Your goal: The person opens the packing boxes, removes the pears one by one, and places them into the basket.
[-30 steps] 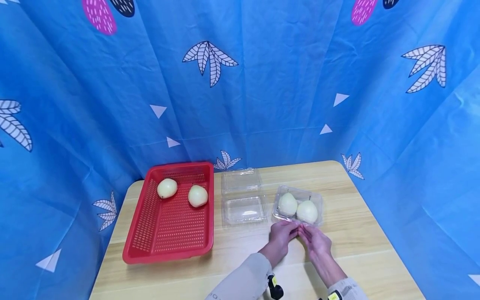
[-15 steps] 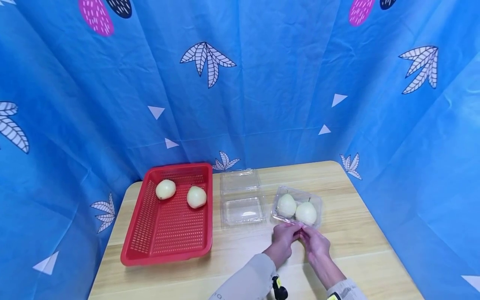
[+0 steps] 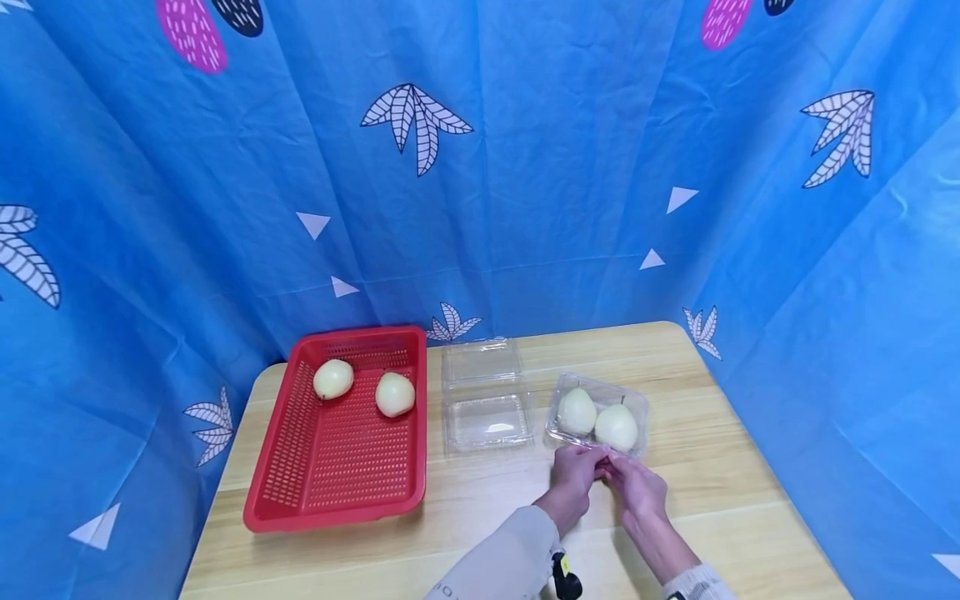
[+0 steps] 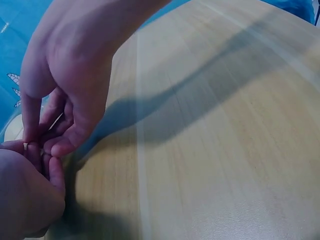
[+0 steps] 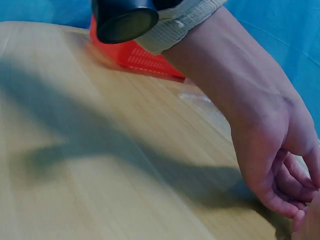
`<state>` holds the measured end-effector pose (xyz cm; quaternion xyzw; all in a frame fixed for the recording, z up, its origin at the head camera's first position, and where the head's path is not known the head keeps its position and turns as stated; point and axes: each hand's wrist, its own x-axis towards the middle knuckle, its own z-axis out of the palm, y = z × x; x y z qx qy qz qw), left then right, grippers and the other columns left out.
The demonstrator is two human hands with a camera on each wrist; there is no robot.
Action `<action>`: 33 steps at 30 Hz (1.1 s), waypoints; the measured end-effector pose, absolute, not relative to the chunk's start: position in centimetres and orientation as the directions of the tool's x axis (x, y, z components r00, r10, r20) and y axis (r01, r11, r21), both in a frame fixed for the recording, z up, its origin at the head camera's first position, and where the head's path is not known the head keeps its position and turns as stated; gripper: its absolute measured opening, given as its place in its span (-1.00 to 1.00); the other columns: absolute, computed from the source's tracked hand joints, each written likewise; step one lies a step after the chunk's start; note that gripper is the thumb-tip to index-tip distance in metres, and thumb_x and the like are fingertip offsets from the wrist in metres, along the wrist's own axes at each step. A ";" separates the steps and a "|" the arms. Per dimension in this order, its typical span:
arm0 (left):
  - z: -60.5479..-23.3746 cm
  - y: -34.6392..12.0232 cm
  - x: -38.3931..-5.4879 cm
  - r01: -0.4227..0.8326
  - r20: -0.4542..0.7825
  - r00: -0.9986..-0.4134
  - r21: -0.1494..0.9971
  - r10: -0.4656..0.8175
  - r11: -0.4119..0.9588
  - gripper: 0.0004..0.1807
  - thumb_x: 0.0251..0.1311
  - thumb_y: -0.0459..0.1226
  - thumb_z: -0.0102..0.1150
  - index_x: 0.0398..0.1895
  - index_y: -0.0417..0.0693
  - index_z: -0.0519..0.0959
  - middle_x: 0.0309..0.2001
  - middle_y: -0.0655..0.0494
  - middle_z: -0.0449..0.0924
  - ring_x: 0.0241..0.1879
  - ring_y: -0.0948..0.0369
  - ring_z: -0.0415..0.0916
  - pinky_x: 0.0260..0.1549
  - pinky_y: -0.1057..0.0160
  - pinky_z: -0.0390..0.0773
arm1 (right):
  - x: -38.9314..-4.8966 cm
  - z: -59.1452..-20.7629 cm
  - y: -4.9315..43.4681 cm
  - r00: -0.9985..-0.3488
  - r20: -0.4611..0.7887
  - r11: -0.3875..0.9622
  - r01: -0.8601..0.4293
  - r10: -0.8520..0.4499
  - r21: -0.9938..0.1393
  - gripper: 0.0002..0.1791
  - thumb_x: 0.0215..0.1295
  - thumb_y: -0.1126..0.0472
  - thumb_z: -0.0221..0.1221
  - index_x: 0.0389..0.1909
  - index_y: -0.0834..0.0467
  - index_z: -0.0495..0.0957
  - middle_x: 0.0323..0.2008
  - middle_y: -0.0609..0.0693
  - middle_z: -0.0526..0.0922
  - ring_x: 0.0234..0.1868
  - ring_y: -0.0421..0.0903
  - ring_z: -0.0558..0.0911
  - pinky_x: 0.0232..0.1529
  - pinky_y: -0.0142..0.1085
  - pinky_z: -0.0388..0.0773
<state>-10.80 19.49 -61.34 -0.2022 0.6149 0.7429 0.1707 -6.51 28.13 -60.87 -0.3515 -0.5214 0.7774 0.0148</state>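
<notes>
Two pale pears, one on the left [image 3: 577, 412] and one on the right [image 3: 617, 428], sit side by side in a clear plastic clamshell box [image 3: 638, 403] whose lid appears folded over them. At the box's near edge, my left hand [image 3: 572, 482] and right hand [image 3: 638, 488] meet, thumbs and fingertips pinching the rim. In the left wrist view, my right hand [image 4: 70, 75] faces my left hand [image 4: 27, 195], fingertips together. The right wrist view shows my left hand [image 5: 270, 135] with curled fingers; the fingertips partly hide the pinched edge.
To the left stands a red plastic basket [image 3: 258, 500] holding two more pears [image 3: 333, 379]. Between it and my hands lies another clear clamshell box [image 3: 489, 419], spread open. A blue patterned curtain [image 3: 570, 167] surrounds the back and sides of the wooden table [image 3: 712, 467].
Both hands stay at the near edge of the box, with only small shifts of the fingers and wrists. The box and pears hold their place; the head view sways slightly.
</notes>
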 end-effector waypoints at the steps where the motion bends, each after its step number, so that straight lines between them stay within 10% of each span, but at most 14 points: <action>1: -61.3 19.5 -10.8 -0.504 -0.510 -0.860 0.844 0.011 -0.184 -0.91 0.06 -0.40 0.44 -0.37 -0.23 0.71 -0.40 -0.01 0.76 -0.46 0.22 0.70 -0.25 0.15 0.80 | -6.5 -60.9 28.3 -0.754 -0.533 -0.449 0.352 0.384 -0.821 -0.77 0.43 0.30 0.23 -0.30 -0.13 0.73 -0.39 -0.24 0.82 -0.22 -0.31 0.79 0.10 -0.38 0.71; 16: -61.1 19.1 -11.9 -0.514 -0.503 -0.858 0.837 0.107 -0.187 -0.92 0.13 -0.48 0.32 -0.30 -0.32 0.69 -0.38 -0.18 0.79 -0.45 0.19 0.76 -0.23 0.12 0.82 | -6.0 -60.4 30.4 -0.760 -0.527 -0.323 0.425 0.380 -0.846 -0.76 0.35 0.24 0.33 -0.13 0.10 0.43 -0.44 -0.26 0.72 -0.27 -0.32 0.72 0.03 -0.38 0.73; 24: -61.1 18.9 -11.8 -0.530 -0.515 -0.848 0.833 0.124 -0.159 -0.92 0.07 -0.50 0.34 -0.43 -0.21 0.65 -0.40 -0.16 0.78 -0.49 0.24 0.69 -0.32 0.21 0.79 | -5.9 -60.2 31.4 -0.784 -0.523 -0.241 0.466 0.335 -0.852 -0.29 0.43 0.28 0.22 0.45 0.44 0.14 -0.14 -0.14 0.61 -0.12 -0.32 0.69 0.10 -0.46 0.68; 33: -61.1 18.4 -12.2 -0.510 -0.494 -0.860 0.841 0.131 -0.179 -0.82 0.05 -0.54 0.31 -0.47 -0.16 0.53 -0.40 -0.17 0.78 -0.49 0.23 0.68 -0.33 0.21 0.79 | -6.4 -59.0 32.3 -0.803 -0.492 -0.184 0.456 0.336 -0.870 -0.22 0.48 0.30 0.12 0.60 0.36 0.00 0.35 0.16 0.37 -0.09 -0.40 0.63 0.16 -0.51 0.62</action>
